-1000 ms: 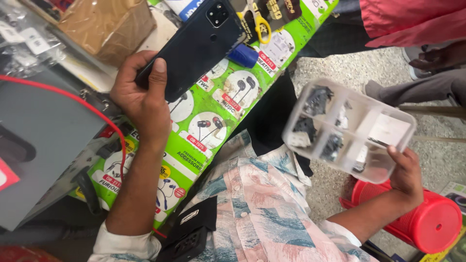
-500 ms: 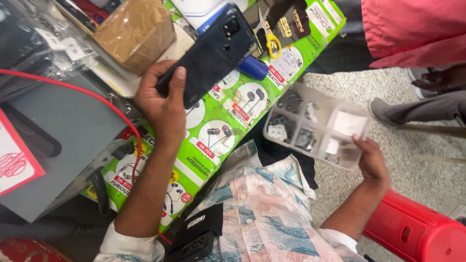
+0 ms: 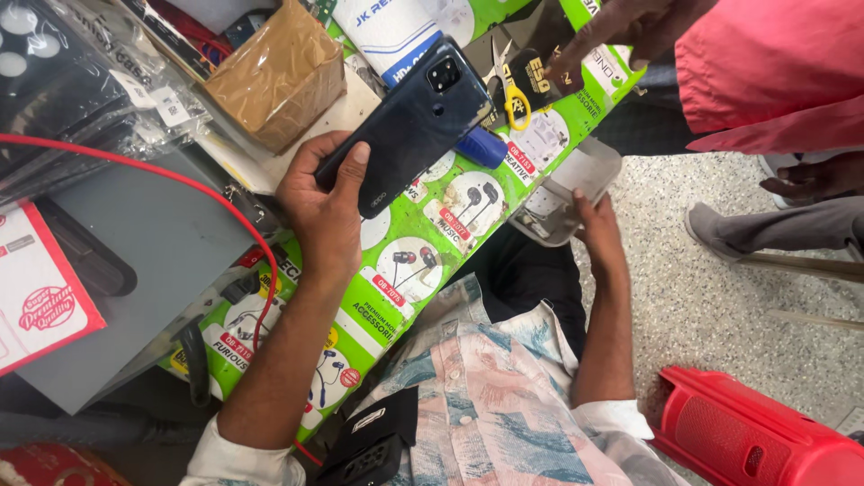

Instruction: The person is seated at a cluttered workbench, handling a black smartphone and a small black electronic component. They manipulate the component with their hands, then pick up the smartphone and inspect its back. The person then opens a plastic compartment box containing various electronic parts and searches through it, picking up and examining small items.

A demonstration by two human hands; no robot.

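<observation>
Two hands worked together as we held the dark phone (image 3: 409,126) face-down, left hand (image 3: 324,202) closed around it above the green counter (image 3: 423,261), right hand (image 3: 598,229) gripping the clear parts box (image 3: 562,193), probably before picking a part.

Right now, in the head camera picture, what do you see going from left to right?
Red cable → left hand → dark phone → yellow-handled scissors → right hand holding a clear plastic box → red stool.
</observation>
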